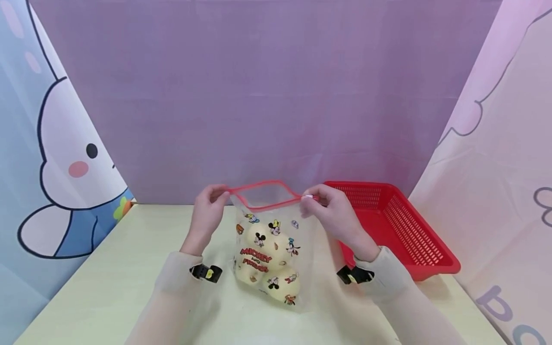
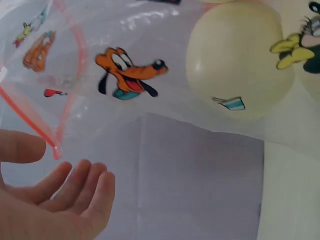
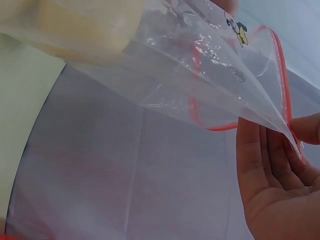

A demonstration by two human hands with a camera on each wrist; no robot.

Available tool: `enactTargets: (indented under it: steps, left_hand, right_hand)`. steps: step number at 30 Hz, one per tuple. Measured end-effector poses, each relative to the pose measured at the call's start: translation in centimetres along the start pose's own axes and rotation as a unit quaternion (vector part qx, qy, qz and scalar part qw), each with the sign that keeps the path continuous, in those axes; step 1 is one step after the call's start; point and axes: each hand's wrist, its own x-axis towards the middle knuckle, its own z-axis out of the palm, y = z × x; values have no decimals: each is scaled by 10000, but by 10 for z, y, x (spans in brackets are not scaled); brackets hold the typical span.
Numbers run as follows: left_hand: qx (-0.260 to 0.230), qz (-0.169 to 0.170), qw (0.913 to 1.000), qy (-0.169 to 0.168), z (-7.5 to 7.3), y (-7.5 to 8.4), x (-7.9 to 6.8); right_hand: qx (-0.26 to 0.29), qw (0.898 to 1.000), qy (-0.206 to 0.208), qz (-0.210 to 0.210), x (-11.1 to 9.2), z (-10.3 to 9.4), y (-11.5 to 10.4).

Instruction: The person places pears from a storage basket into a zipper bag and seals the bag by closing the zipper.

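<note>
A clear zip bag (image 1: 271, 207) with a red zip and printed cartoon figures hangs over the table, its mouth spread into a wide diamond. Several pale yellow round things (image 1: 281, 282) fill its lower part. My left hand (image 1: 206, 213) pinches the left end of the zip between thumb and fingers. At the opposite end, my right hand (image 1: 334, 211) pinches the other corner, where a small white slider (image 1: 309, 196) shows by the fingertips. The left wrist view has the zip's corner between the thumb (image 2: 25, 146) and the curled fingers.
A red plastic basket (image 1: 424, 235) with slotted walls stands on the table (image 1: 142, 268) to the right, just behind my right forearm. A purple cloth (image 1: 276, 96) hangs along the table's back edge. Printed curtains (image 1: 64, 191) close off both sides.
</note>
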Motion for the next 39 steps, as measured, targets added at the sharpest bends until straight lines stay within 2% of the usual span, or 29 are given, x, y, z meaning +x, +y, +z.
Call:
enactTargets:
  steps: [5,9,16,24,29,34,39]
  left_hand:
    - [-842,-294,9953,-373,5,-5,4]
    - [-1142,-349,9922,-345,7,-5,3]
    - [-1151,-284,9928,-176,6,5,-1]
    - [-986,10,9949,-196,2,12,-6]
    - [-932,293,9952,-105,-2,13,-9]
    - [-781,551,9954,-24,-8,14,-11]
    - [-592,634,9962,-41,-13,15,-12]
  right_hand:
    - [94,9999,-54,61,1,-3,4]
    - [84,9999,30,103,1,-6,8]
    - [109,9995,293,100,1,-14,13]
    - [-118,9967,790,122,2,-20,17]
    - [-256,9939,1037,282,2,-26,23]
    - [-326,9929,1070,405,1,-31,27]
    - [-417,9932,999,440,-1,-33,28]
